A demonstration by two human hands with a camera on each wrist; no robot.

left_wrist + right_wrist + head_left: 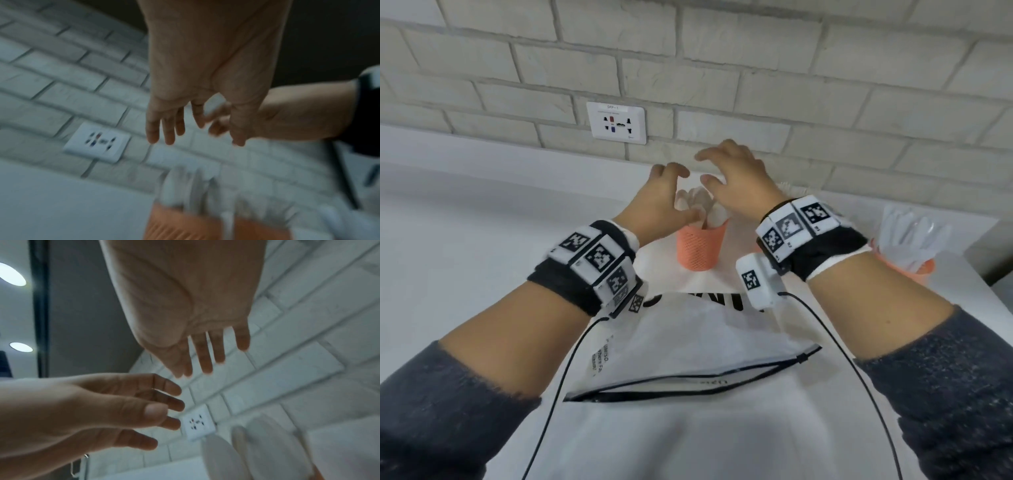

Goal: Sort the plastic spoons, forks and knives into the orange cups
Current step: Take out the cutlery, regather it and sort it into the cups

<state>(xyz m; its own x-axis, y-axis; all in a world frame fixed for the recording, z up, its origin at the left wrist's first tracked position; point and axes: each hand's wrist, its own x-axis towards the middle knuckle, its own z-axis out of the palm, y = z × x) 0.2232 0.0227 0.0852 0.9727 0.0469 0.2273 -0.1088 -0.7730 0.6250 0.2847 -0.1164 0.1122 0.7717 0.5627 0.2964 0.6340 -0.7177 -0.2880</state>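
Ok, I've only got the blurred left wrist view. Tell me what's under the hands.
Observer: The head view shows the left hand and right hand above an orange mesh plastic cup that holds white plastic spoons.
Operator: Check the right hand for cutlery.
Observer: None; its fingers are spread and empty.
Operator: Report any other cup.
Observer: A second orange cup stands far right, full of white plastic cutlery. I can't tell what type.

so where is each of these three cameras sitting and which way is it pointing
Head: worn on the head, looks down at both hands, forearms, orange cup.
Left wrist: looks along the open left hand toward the wall socket.
Right wrist: looks along the open right hand; left hand beside it.
Shared: all show the socket and white cutlery.
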